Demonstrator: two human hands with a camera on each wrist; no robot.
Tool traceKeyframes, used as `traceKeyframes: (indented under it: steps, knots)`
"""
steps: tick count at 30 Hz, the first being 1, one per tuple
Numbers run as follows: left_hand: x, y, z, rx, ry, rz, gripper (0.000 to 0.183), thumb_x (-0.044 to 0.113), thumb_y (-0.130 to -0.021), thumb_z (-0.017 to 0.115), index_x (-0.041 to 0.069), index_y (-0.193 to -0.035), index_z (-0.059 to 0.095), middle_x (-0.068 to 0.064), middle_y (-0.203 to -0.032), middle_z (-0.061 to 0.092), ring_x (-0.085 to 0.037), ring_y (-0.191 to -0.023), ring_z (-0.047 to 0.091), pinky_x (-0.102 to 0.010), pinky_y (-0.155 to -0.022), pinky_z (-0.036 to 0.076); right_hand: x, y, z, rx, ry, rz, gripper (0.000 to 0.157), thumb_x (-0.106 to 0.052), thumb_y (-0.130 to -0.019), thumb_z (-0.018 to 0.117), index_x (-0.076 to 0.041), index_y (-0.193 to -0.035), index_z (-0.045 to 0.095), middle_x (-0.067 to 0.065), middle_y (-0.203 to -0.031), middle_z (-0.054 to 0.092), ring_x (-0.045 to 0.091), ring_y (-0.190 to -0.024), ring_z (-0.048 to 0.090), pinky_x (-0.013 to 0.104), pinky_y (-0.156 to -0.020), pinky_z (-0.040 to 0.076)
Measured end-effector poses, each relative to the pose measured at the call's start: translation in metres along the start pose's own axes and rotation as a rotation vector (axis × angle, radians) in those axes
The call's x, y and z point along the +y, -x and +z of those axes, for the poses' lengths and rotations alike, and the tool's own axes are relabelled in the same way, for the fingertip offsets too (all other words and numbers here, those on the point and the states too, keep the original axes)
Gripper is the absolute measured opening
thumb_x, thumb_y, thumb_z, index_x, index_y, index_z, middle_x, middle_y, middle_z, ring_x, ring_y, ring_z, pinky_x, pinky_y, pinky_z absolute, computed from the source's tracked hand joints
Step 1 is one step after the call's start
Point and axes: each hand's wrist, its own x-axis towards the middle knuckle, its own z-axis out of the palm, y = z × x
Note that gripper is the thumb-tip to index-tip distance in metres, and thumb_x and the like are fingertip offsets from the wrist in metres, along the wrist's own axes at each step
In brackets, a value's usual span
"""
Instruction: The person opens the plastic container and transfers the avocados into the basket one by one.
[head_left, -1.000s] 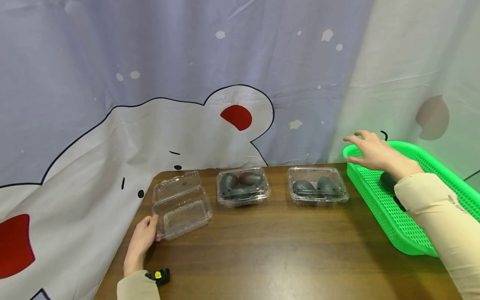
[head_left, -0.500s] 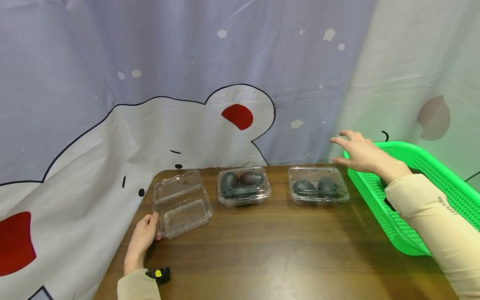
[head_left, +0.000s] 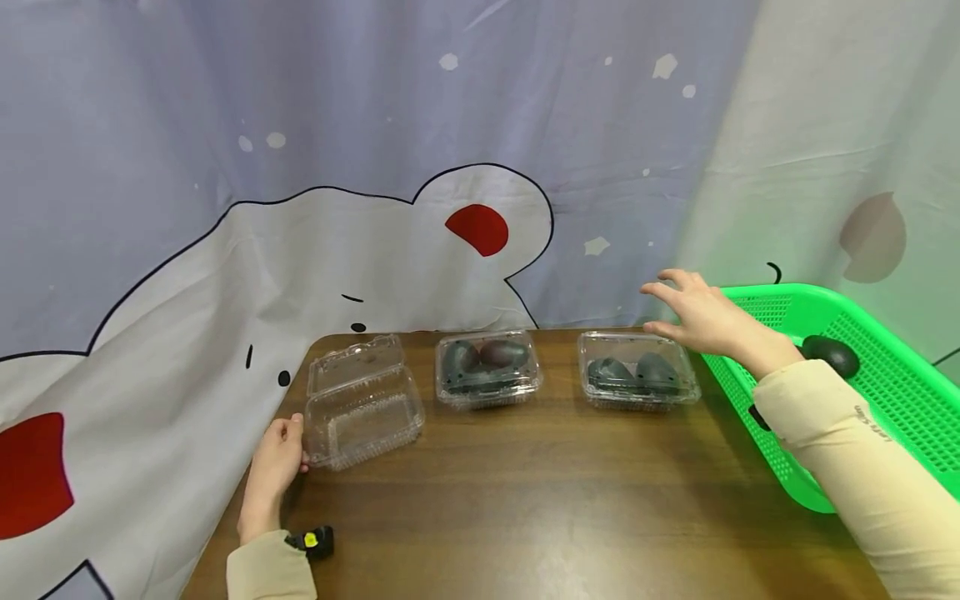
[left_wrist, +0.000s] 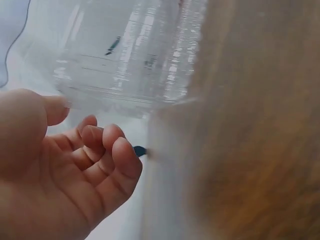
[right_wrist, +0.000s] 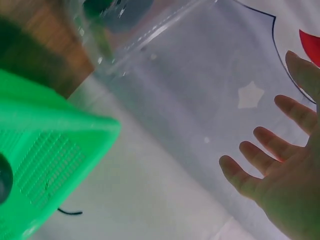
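My left hand is beside an unlidded clear plastic clamshell box at the table's left. In the left wrist view its fingers curl loosely, with the thumb near the box's edge; nothing shows gripped between them. My right hand, fingers spread, hovers above the back right corner of a closed clamshell box, holding nothing. Dark avocados lie inside that box. A second closed box with avocados stands in the middle of the back edge.
A green perforated plastic basket stands at the right, partly behind my right sleeve. One dark avocado shows inside it. Behind the wooden table hangs a printed curtain.
My right hand has moved left from over the basket, uncovering the avocado there. My left hand has drawn slightly back from the unlidded box. The closed boxes stay put.
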Motion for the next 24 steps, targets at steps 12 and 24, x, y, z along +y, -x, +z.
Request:
traceKeyframes:
  steps: [12,24]
  knots:
    - [0.046,0.008,-0.007,0.126,-0.111,0.129,0.049,0.038,-0.106,0.032,-0.005,-0.124,0.049,-0.021,-0.101,0.054,-0.037,-0.093,0.052,-0.048,-0.08,0.041,-0.022,-0.002,0.014,0.056,-0.081,-0.037,0.05,-0.023,-0.092,0.07,-0.006,-0.135,0.051,0.028,-0.14,0.038,0.05,-0.125,0.036,0.067,-0.09,0.035]
    - [0.092,0.004,0.029,-0.024,-0.132,0.262,0.045,0.03,-0.107,0.037,-0.001,-0.137,0.046,-0.024,-0.126,0.055,-0.04,-0.114,0.053,-0.054,-0.091,0.042,-0.05,-0.012,0.04,0.07,-0.127,-0.092,0.049,-0.023,-0.093,0.069,-0.007,-0.136,0.051,0.024,-0.139,0.04,0.046,-0.125,0.038,0.066,-0.096,0.033]
